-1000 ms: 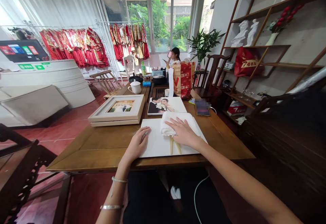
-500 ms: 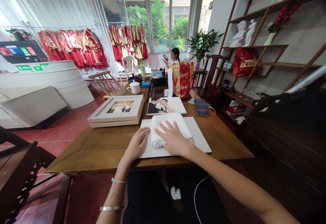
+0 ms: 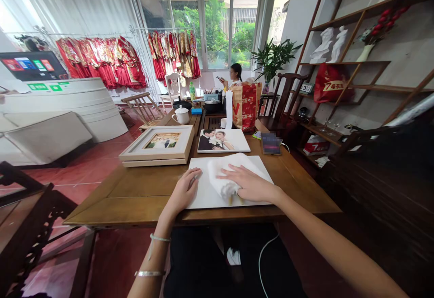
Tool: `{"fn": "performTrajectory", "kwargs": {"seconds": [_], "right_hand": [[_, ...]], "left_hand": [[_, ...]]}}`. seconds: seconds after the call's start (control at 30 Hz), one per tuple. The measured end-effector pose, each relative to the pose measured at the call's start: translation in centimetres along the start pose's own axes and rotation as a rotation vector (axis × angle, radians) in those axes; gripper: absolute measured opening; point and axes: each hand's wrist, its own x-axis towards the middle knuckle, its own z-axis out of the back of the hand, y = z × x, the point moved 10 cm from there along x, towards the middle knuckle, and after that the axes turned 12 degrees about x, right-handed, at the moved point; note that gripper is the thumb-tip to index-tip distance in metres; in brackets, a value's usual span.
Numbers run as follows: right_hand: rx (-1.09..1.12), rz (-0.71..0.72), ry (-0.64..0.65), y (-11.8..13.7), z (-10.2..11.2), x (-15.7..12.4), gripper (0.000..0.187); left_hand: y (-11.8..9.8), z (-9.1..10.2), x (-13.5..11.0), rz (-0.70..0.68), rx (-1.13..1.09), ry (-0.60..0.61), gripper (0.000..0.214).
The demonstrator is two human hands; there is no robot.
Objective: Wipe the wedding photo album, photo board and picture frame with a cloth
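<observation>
A flat white panel (image 3: 200, 196) lies at the front of the wooden table, close to my body. On it rests a folded white towel (image 3: 217, 176), its near edge bunched and blurred. My right hand (image 3: 249, 184) presses down on the towel's right part with fingers spread; its thumb is partly hidden. My left hand (image 3: 187, 188) lies over the panel's left edge, fingers stretched forward and together, with no object in it. Just beyond the panel is a white-edged photo print of a couple (image 3: 224, 140). A pale picture frame (image 3: 158, 146) sits to the left.
Beyond the prints on the table (image 3: 135, 191) stand a lidded white mug (image 3: 181, 115), a red-and-tan paper bag (image 3: 246, 106) and a pan (image 3: 212, 105). A phone (image 3: 271, 143) with a white cable lies right. Another person (image 3: 233, 74) sits at the far end.
My right hand has slid the towel to the right and slightly toward me, bunching its near edge. My left hand stays at the panel's left edge. The camera view has shifted slightly.
</observation>
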Motion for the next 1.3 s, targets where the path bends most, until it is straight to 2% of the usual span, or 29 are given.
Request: {"fn": "performTrajectory", "kwargs": {"seconds": [0.17,0.27,0.33,0.47,0.63,0.73,0.8,0.9,1.03,1.1,1.3], "right_hand": [[-0.148,-0.212,-0.139,-2.5,1.3,5.5,0.067],[-0.193,-0.263,-0.202,-2.4,1.4,7.7,0.063],[-0.224,-0.255,-0.226,-1.7,1.0,8.2,0.063],[-0.269,-0.158,-0.217,1.4,-1.5,6.1,0.063],[-0.256,0.042,-0.177,7.2,-4.4,-0.2,0.065],[-0.185,0.07,-0.078,8.6,-5.0,-2.9,0.066],[-0.16,0.055,-0.042,8.3,-4.6,-3.5,0.066],[-0.179,-0.011,-0.069,6.1,-3.1,-2.6,0.064],[-0.235,-0.147,-0.125,1.8,-1.1,0.8,0.066],[-0.25,-0.175,-0.145,0.4,-0.2,2.7,0.064],[-0.258,-0.149,-0.182,-0.1,1.2,7.9,0.054]], "left_hand": [[-0.2,0.1,0.0,-0.013,-0.004,-0.004,0.033],[-0.2,0.1,0.1,-0.022,-0.004,-0.011,0.032],[-0.2,0.1,0.1,-0.023,-0.003,-0.014,0.032],[0.0,0.3,0.2,-0.008,-0.008,-0.031,0.035],[0.1,0.5,0.0,0.008,-0.037,-0.032,0.035],[0.3,0.4,-0.1,0.018,-0.041,-0.019,0.035],[0.4,0.3,-0.1,0.024,-0.037,-0.016,0.035],[0.5,0.1,-0.1,0.027,-0.016,-0.012,0.035],[0.5,0.0,0.0,0.023,0.005,-0.01,0.035],[0.4,0.0,0.0,0.014,0.01,-0.012,0.035],[0.2,0.1,0.2,0.006,0.013,-0.029,0.032]]}}
